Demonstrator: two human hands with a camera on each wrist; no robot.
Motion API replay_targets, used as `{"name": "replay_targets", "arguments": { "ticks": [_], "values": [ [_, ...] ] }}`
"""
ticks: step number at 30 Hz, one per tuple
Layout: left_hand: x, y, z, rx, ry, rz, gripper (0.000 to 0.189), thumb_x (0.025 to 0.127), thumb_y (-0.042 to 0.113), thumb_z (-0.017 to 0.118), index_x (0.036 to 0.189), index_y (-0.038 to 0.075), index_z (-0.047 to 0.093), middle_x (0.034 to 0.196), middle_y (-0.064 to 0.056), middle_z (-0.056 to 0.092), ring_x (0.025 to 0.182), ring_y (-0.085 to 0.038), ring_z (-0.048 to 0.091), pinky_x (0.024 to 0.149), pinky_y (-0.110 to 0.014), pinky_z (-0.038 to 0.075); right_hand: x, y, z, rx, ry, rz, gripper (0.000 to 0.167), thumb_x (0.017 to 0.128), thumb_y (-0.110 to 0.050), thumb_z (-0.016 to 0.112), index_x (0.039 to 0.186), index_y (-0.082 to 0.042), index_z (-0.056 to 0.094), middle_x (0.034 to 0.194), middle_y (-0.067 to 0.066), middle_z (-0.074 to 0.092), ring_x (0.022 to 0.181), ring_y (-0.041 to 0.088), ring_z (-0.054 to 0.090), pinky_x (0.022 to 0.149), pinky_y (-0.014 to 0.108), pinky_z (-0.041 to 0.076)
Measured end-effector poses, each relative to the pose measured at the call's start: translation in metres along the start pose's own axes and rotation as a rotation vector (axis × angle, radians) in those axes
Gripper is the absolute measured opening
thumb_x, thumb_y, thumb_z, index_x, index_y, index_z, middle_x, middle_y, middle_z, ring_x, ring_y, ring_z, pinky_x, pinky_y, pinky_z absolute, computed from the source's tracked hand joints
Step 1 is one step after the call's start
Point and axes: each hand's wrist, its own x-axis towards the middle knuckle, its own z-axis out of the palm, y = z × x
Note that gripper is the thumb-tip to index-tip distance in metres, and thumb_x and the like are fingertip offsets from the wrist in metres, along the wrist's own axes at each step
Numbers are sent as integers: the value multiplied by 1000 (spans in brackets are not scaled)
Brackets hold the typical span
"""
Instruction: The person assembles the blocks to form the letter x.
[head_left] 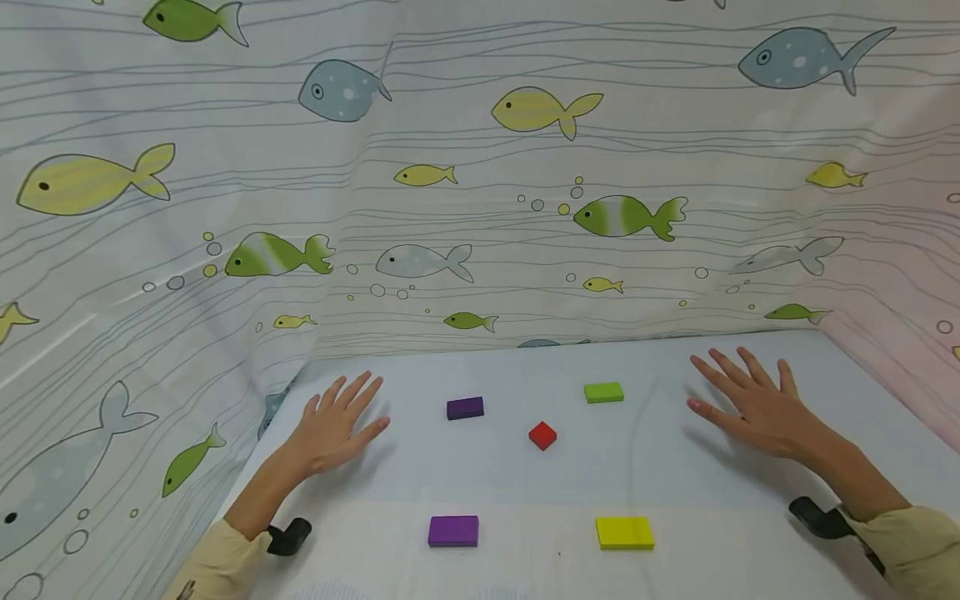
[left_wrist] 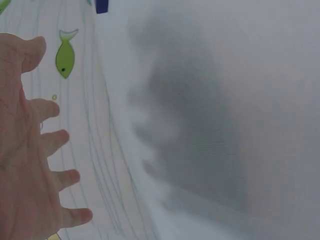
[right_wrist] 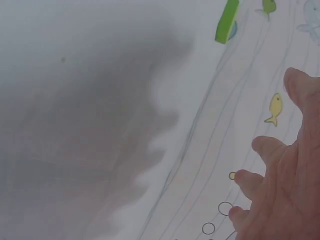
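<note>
My left hand (head_left: 330,429) hovers over the left side of the white table (head_left: 525,475), fingers spread and palm down, holding nothing. On the right side my right hand (head_left: 757,408) is likewise held above the tabletop with spread fingers. Nearest the left hand is a dark purple block (head_left: 465,408). A light green block (head_left: 603,392) lies closest to the right hand. Between them sits a small red block (head_left: 543,436), turned cornerwise. Toward the front edge are a purple block (head_left: 453,532) and a yellow block (head_left: 626,533). In the right wrist view, the green block (right_wrist: 227,22) shows at the top.
A fish-printed cloth (head_left: 450,217) hangs behind the table and along its left side. Pinkish cloth (head_left: 900,333) borders the right side. Dark straps with a camera mount (head_left: 288,537) sit at both wrists by the beige sleeves.
</note>
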Motion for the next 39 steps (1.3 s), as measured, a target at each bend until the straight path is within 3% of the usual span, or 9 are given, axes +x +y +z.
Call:
{"name": "replay_targets", "arguments": {
  "ticks": [14, 24, 39],
  "values": [
    [9, 8, -4, 2, 16, 69, 75, 96, 61, 45, 155, 16, 33, 157, -12, 33, 139, -44, 29, 100, -71, 27, -1, -12, -3, 17, 50, -50, 79, 95, -56, 54, 159, -24, 20, 157, 22, 27, 146, 46, 4, 102, 69, -20],
    [12, 24, -8, -33, 34, 158, 72, 96, 58, 50, 153, 16, 38, 153, -9, 39, 135, -40, 36, 97, -67, 34, -4, -24, -3, 42, 100, -89, 79, 92, -56, 60, 157, -25, 28, 154, 18, 34, 139, 44, 24, 107, 72, -3],
    [15, 41, -4, -103, -21, 205, 72, 95, 62, 48, 153, 19, 39, 155, -7, 37, 137, -37, 35, 101, -65, 34, -8, -38, -7, 72, 151, -178, 75, 91, -50, 65, 155, -26, 34, 150, 13, 43, 133, 39, 33, 109, 68, -3]
  ]
}}
